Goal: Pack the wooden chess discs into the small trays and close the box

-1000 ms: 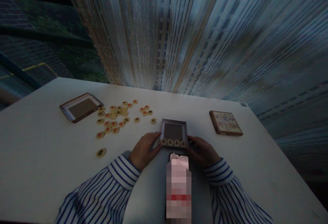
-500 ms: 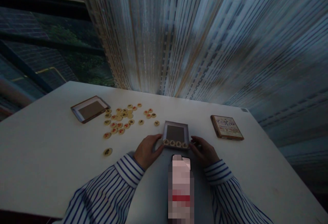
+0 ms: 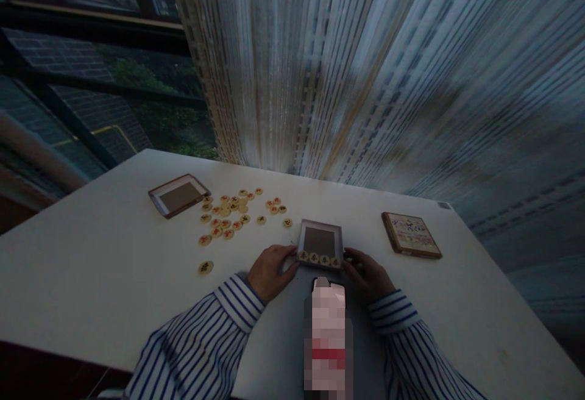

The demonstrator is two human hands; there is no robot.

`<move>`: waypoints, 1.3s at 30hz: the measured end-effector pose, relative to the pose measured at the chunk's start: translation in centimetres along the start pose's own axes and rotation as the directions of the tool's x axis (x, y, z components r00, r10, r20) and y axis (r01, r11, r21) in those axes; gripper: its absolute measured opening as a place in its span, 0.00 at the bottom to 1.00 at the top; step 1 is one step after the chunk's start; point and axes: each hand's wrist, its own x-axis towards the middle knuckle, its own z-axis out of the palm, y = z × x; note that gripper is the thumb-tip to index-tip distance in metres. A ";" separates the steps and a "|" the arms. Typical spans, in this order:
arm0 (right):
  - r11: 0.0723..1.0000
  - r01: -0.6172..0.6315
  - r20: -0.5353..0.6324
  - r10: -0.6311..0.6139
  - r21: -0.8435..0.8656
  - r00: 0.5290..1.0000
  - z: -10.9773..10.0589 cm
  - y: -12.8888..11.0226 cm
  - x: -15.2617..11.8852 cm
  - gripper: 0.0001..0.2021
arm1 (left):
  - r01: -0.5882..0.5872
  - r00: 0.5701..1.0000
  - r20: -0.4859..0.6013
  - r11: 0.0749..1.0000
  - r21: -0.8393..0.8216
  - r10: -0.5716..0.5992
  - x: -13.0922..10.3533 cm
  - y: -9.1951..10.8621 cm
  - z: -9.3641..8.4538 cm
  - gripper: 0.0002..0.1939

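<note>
A shallow open box (image 3: 320, 240) with a dark bottom sits on the table in front of me. Several round xiangqi pieces with black characters (image 3: 325, 260) stand in a row along its near side. My left hand (image 3: 270, 272) grips the box's left edge between thumb and fingers. On the opposite side, my right hand (image 3: 369, 273) has its fingers bent against the right edge; its thumb is partly hidden. Loose xiangqi pieces (image 3: 225, 224), marked red or black, lie scattered to the left. One black-marked piece (image 3: 205, 267) lies apart, nearer to me.
Another open box part (image 3: 201, 189) rests at the back left, touching the scattered pieces or close by. A closed box with a printed lid (image 3: 411, 235) lies to the right. Between my forearms is a blurred, pixelated object (image 3: 328, 333). A striped curtain (image 3: 283, 83) hangs behind the white table (image 3: 137, 290).
My right hand's fingers have come in against the box's right edge. The whole view has shifted slightly with my head. The row of pieces stays in the box.
</note>
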 end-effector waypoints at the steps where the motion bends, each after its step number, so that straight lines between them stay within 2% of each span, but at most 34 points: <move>1: 1.000 0.002 0.003 -0.002 -0.010 1.000 -0.1 -0.1 0.0 0.18 | -0.001 1.000 0.000 1.000 -0.001 0.001 0.0 0.0 0.0 0.14; 8: 0.997 0.064 0.047 -0.062 -0.039 0.997 -0.3 0.1 0.2 0.17 | -0.017 1.000 0.006 1.000 0.004 0.017 -0.1 -0.1 0.0 0.14; 18: 0.997 0.067 -0.013 -0.067 -0.048 0.998 0.4 1.3 0.0 0.19 | -0.034 0.999 -0.036 0.999 0.030 0.035 -0.4 -0.7 0.0 0.10; 27: 0.997 0.076 -0.036 -0.077 -0.010 0.996 0.6 1.7 0.0 0.20 | -0.026 0.999 -0.025 0.999 0.020 0.027 -0.3 -0.5 0.0 0.09; 34: 0.997 0.071 0.040 -0.070 -0.012 0.997 0.1 1.3 0.1 0.19 | -0.025 0.999 -0.030 1.000 0.015 0.026 -0.2 -0.4 -0.2 0.07; 39: 0.999 0.028 -0.052 -0.029 -0.020 0.998 -0.1 0.5 0.0 0.20 | -0.016 0.999 -0.051 1.000 0.003 0.017 -0.4 0.2 -1.1 0.04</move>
